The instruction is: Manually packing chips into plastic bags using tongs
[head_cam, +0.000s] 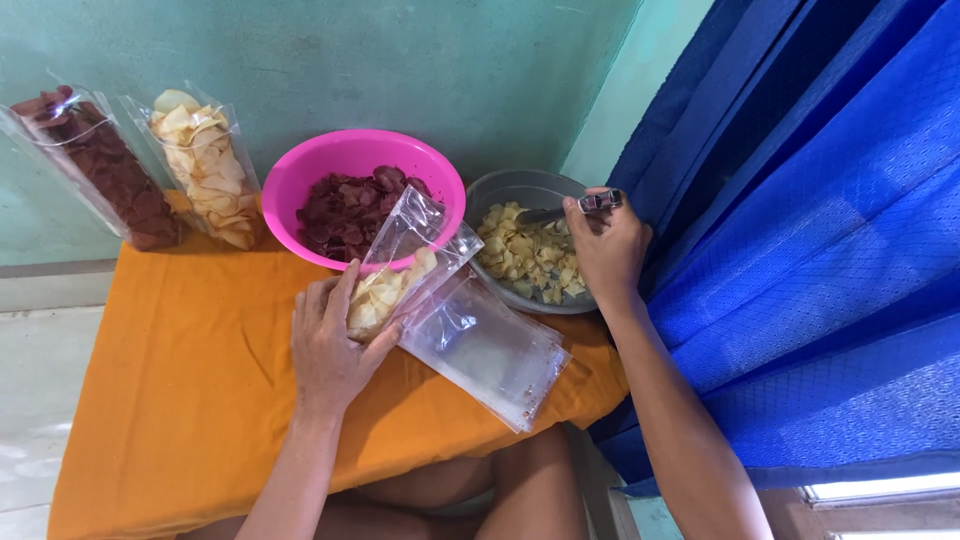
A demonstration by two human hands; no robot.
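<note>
My left hand (330,345) pinched the half-filled bag (400,275) beside the pink bowl (300,180); my right hand (605,245) clenched the tongs (575,208). A slack mouth could spill chips.

I see a home snack-packing corner: beyond my hands a painted green wall (400,60), an orange-clothed low table (190,380) beneath them, a blue curtain (820,250) beside my right.

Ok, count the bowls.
2. A pink bowl of dark red chips stands at the wall; a grey bowl of pale chips sits right of it, where the right hand holds tongs.
</note>
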